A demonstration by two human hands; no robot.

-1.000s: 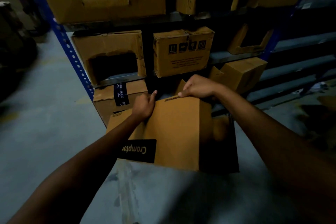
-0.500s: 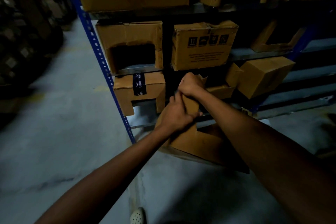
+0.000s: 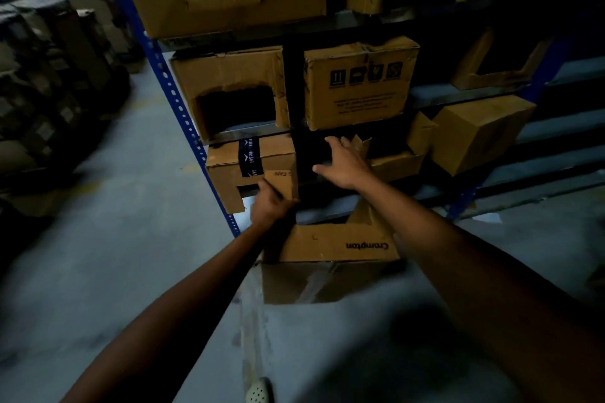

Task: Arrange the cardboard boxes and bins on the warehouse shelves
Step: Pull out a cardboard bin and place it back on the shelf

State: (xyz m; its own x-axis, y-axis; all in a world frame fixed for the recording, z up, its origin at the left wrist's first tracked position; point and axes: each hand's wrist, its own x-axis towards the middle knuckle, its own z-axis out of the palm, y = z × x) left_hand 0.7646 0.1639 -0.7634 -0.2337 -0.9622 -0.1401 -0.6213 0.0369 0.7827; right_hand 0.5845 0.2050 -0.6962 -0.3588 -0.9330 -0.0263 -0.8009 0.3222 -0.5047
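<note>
Since the blue shelf rack [image 3: 170, 91] is packed with boxes, the best free spot looks like the dark gap [image 3: 309, 150] on its low shelf. That gap lies between the taped box [image 3: 226, 170] and the small torn box [image 3: 393, 163]. The Crompton box [image 3: 330, 255] sits on the floor just below that gap. The right hand [image 3: 343, 163] is spread wide and loose, holding nothing, and it reaches over the gap. I cannot tell if it touches the torn box. The left hand [image 3: 271, 206] curls round a cardboard flap [image 3: 281, 185] that seems to belong to the Crompton box. One flap is a weak handle and could rip. I think it is best to put the right hand under the box, lift with both hands, and slide it in straight so it does not bump the boxes beside it. The floor [image 3: 131, 271] is smooth grey concrete. The room is dim, with more stacked boxes [image 3: 49, 75] off to the left. A pale shoe tip [image 3: 258, 391] shows at the bottom.
</note>
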